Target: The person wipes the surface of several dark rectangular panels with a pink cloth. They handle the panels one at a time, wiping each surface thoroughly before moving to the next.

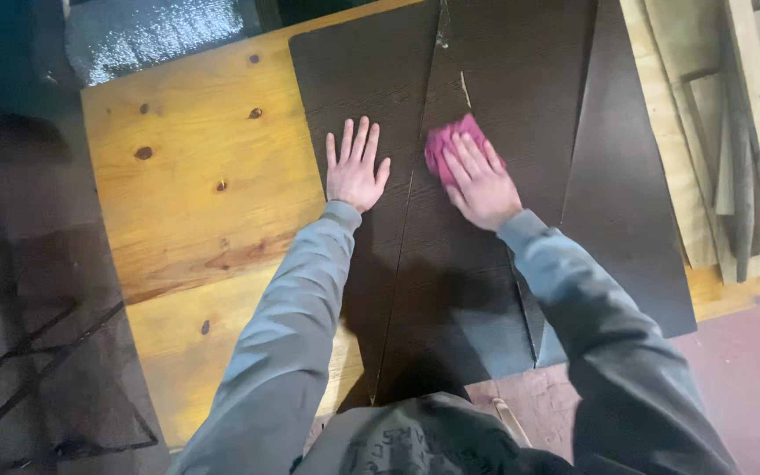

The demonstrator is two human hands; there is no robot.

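Several dark brown wood-grain panels [521, 79] lie overlapped on a knotty pine tabletop [195, 176]. My left hand [355, 169] rests flat, fingers spread, on the leftmost dark panel [354, 70]. My right hand [478, 180] presses a pink cloth [447, 141] against the middle panel, fingers laid over it. Both arms wear grey sleeves.
Pale timber planks and strips [732, 132] are stacked at the right. A dark floor with a thin metal frame [37, 352] lies at the left. A shiny plastic sheet [160, 31] sits beyond the table's far edge. Reddish floor [749, 378] shows at lower right.
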